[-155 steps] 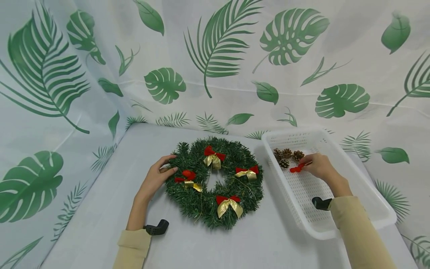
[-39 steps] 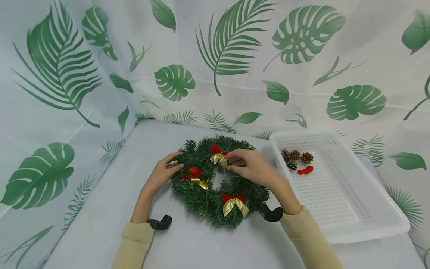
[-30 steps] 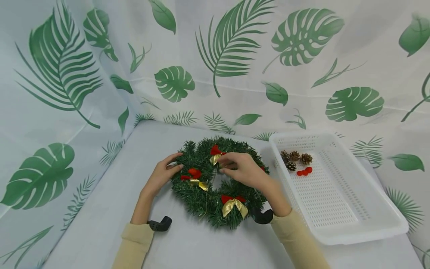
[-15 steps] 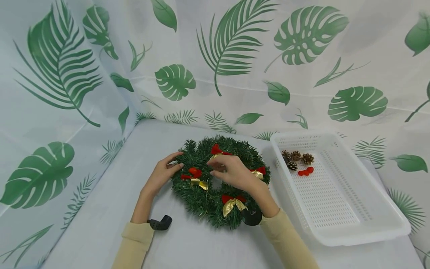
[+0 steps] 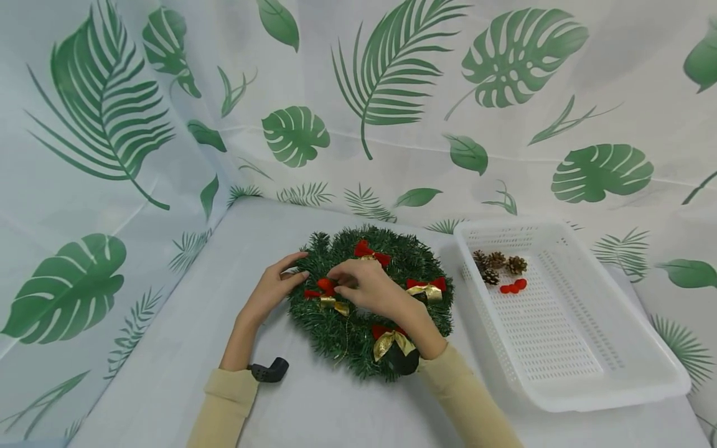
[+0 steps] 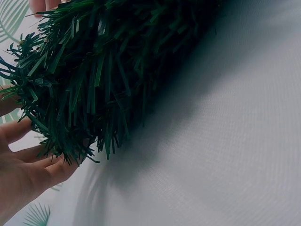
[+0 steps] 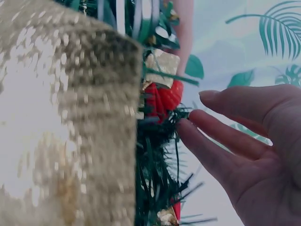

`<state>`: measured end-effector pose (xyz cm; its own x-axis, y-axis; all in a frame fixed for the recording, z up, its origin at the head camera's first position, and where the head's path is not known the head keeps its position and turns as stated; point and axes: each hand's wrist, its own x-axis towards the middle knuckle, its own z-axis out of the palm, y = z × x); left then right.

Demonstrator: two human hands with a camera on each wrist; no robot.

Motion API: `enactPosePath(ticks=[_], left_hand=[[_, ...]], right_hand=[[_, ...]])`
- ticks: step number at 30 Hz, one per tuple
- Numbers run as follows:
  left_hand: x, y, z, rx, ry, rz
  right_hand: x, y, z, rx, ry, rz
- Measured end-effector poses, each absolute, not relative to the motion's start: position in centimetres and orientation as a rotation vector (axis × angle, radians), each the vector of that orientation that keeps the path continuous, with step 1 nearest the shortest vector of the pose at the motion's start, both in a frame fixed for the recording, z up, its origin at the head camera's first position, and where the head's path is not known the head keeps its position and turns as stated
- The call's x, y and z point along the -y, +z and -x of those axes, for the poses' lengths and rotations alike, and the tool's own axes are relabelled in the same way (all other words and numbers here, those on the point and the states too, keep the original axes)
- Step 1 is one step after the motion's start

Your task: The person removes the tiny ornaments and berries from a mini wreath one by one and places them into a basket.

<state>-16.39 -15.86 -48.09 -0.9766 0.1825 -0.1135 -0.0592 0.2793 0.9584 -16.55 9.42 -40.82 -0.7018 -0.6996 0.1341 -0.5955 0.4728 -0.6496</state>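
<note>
A green Christmas wreath [image 5: 364, 354] lies on the table, dressed with several red and gold bows. My left hand [image 5: 274, 289] grips its left edge; the left wrist view shows the fingers [image 6: 33, 174] around the bristly underside. Above the wreath's left part, my right hand [image 5: 366, 286] reaches toward a red rounded ornament [image 5: 325, 285] beside the left bow [image 5: 334, 304]. In the right wrist view the thumb and fingers are apart, with the fingertips [image 7: 186, 125] close to the greenery; whether they touch it I cannot tell. A gold bow tail [image 7: 70, 122] fills that view's left side.
At the right stands a white perforated plastic basket [image 5: 638, 348]. Several pine cones [image 5: 496, 261] and a red three-lobed ornament [image 5: 513, 287] lie inside, near its left wall. Leaf-print curtains [image 5: 426, 162] enclose the table's back and left.
Earlier my right hand was in the basket at the red ornament, which now lies there. Over the last second it moved left across the wreath, from the top bow to the left one. My left hand stayed.
</note>
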Motion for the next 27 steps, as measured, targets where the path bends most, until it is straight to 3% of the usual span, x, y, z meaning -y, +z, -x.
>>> enactPosePath(ticks=[27], left_hand=[[16.0,-48.1,16.5,-2.356,1.757,-0.125]], right_hand=[[-7.0,-41.8,17.2,-2.608,-0.94,1.184]])
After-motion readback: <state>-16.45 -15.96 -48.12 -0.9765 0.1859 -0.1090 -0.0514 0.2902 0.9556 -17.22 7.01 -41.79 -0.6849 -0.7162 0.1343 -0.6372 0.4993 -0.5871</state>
